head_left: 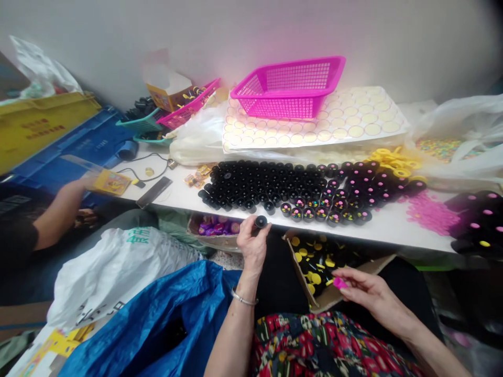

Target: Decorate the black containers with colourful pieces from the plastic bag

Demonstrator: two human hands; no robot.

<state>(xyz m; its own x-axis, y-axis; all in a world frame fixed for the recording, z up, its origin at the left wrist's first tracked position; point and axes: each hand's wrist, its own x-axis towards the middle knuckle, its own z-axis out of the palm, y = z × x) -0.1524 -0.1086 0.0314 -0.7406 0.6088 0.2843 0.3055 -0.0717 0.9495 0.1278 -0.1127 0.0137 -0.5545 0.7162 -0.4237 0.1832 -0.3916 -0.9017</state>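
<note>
My left hand (252, 242) is raised at the table's front edge, fingers closed round a small black round cap (260, 221). My right hand (363, 288) rests lower at the right, above my lap, pinching a small pink piece (340, 283) between thumb and fingers. Directly under it sits an open cardboard box (314, 262) of black and yellow parts. On the white table (393, 222) many black caps (267, 186) stand in rows; those to the right (346, 207) carry coloured beads or pink tops.
A pink basket (291, 86) stands on a sheet of round stickers (353, 120). Yellow rings (393, 159), pink pieces (430, 212) and plastic bags lie at the right. A blue bag (157, 319) and a white bag (113, 269) sit at my left. Another person's arm (58, 209) reaches at far left.
</note>
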